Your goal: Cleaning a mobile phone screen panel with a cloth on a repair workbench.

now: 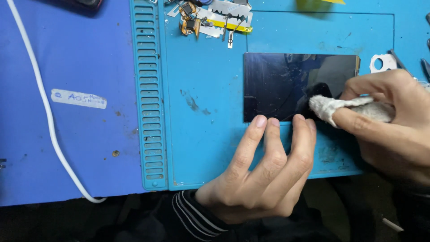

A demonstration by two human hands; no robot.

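On the blue mat (pixel 201 148), the left hand (pixel 264 179) spreads open fingertips on the near edge of the dark screen (pixel 286 85) lying flat; keep it pinned while the right hand (pixel 394 121), pinching a white cloth (pixel 331 106), wipes gently.

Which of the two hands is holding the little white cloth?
The right hand pinches the white cloth against the dark glass panel. The left hand holds nothing; its fingertips just press the panel's near edge.
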